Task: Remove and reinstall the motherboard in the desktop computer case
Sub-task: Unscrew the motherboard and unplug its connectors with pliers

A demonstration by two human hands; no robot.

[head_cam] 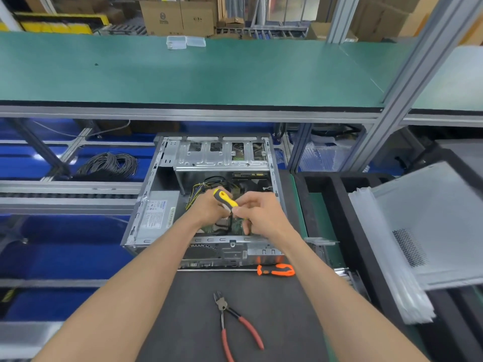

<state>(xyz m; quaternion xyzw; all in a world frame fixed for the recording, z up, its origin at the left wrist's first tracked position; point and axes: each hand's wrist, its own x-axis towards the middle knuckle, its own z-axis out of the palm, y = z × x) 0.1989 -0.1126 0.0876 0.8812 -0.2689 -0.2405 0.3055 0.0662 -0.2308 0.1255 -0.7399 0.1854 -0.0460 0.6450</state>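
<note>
**Hands at the board inside the case**

The board [236, 226] lay flat in the case [167, 163], mostly hidden under both hands. The left hand [209, 209] gripped a yellow screwdriver [224, 198]. The right hand [257, 214] pinched near its shaft; what it held could not be told. The board looked stiff but fragile, best lifted by its edges.
</note>
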